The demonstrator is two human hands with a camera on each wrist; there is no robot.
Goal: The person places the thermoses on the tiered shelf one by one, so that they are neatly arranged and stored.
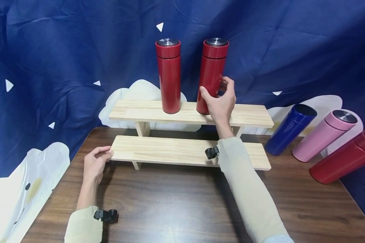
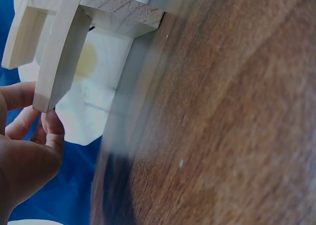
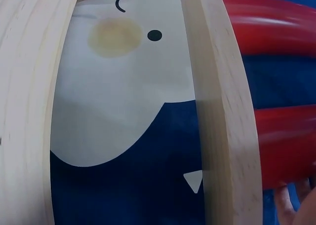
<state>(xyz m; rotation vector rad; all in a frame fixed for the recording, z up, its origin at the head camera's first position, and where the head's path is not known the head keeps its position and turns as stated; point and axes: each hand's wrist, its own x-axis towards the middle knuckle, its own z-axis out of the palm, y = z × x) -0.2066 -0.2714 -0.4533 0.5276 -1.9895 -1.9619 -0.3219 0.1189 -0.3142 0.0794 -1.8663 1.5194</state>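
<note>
A two-tier wooden shelf (image 1: 158, 148) stands on the table. My left hand (image 1: 94, 163) pinches the left end of its lower board; the left wrist view shows the fingers (image 2: 55, 129) at that board's corner (image 2: 44, 99). On the upper board (image 1: 130, 109) two red thermos bottles stand upright with steel-topped lids. My right hand (image 1: 221, 103) grips the right red thermos (image 1: 211, 72) round its lower body, thumb on the front. Left of it, apart, is the other red thermos (image 1: 170, 77). In the right wrist view only some fingertips (image 3: 284, 205) show beside the gripped red thermos (image 3: 286, 146).
Right of the shelf, a blue thermos (image 1: 289, 131), a pink thermos (image 1: 323, 136) and a third red thermos (image 1: 343, 162) stand on the brown wooden table (image 1: 170, 202). A blue curtain (image 1: 79, 50) with white cloud shapes hangs behind.
</note>
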